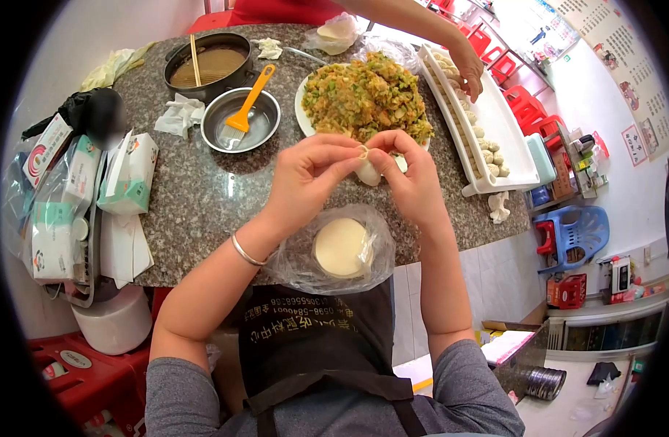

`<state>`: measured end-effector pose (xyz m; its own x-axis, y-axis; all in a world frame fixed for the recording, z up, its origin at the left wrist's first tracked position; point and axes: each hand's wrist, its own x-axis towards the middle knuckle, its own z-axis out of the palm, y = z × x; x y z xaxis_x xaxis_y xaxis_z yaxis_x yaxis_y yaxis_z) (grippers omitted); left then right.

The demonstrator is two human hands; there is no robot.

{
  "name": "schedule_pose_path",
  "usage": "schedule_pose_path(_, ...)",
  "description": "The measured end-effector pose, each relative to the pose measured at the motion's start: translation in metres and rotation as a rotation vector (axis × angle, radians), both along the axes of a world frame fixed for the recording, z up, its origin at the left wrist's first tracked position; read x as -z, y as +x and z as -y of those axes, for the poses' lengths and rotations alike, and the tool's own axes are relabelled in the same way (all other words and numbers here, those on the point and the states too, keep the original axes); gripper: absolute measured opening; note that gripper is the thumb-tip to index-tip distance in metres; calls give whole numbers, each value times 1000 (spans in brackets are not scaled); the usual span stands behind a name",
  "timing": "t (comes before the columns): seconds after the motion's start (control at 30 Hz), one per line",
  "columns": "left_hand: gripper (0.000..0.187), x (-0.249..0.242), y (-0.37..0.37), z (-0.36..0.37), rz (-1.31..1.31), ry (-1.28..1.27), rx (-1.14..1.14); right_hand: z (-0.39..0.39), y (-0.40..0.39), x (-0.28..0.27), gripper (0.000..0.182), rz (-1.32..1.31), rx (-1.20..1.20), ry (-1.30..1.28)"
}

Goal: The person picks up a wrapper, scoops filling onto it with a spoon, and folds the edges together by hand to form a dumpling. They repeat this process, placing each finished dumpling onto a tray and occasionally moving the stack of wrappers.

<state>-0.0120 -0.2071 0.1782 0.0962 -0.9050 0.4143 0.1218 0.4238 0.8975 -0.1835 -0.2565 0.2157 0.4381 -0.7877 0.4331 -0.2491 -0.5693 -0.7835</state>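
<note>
My left hand (309, 171) and my right hand (407, 175) meet over the table, both closed with fingertips pinching the top of a small white dumpling (368, 173). Just beyond them is a plate (302, 120) heaped with chopped green and orange filling (367, 95). Nearer my body, a stack of round pale wrappers (340, 247) lies in a clear plastic bag (382, 266). To the right, a white tray (510, 149) holds rows of dumplings (489, 151).
Another person's hand (467, 69) reaches over the tray. At the left are a metal bowl (265, 131) with an orange brush (253, 98), a dark pot (175, 84) with chopsticks (195, 60), and tissue packs (134, 171) near the granite table's (181, 240) edge.
</note>
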Motion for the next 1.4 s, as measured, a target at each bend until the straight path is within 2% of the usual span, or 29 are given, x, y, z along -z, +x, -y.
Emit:
schedule_pose_path(0.13,12,3,-2,1,-37,-29,-6,-5,3,-2,13,-48,17,8)
schedule_pose_path(0.2,11,2,-3,0,-115,53,-10,-7,8,3,17,-7,100,-7)
schedule_pose_path(0.3,11,0,-1,-1,-125,105,-45,-10,10,2,15,2,78,-71)
schedule_pose_path(0.43,12,6,-3,1,-140,53,-38,-14,10,-3,14,-14,86,-44)
schedule_pose_path(0.6,10,-9,-6,-6,2,-30,-125,-14,11,3,14,22,121,0)
schedule_pose_path(0.73,11,0,-2,0,76,-93,-95,-13,9,4,14,55,111,1)
schedule_pose_path(0.8,13,0,-1,1,-110,148,68,-11,7,6,16,63,137,0)
schedule_pose_path(0.83,13,1,0,1,-110,145,70,-10,6,6,16,63,138,-3)
schedule_pose_path(0.9,15,2,2,1,-109,108,104,-9,3,5,17,53,106,150)
schedule_pose_path(1.03,15,1,0,-1,-80,90,90,-1,-4,3,19,37,15,268)
schedule_pose_path(1.1,16,2,0,0,-59,77,58,-2,-2,5,15,8,21,120)
schedule_pose_path(1.33,14,0,1,-2,-7,131,10,-11,6,2,16,12,105,45)
schedule_pose_path(1.4,12,-1,2,-2,55,75,1,-11,5,0,15,-54,67,-64)
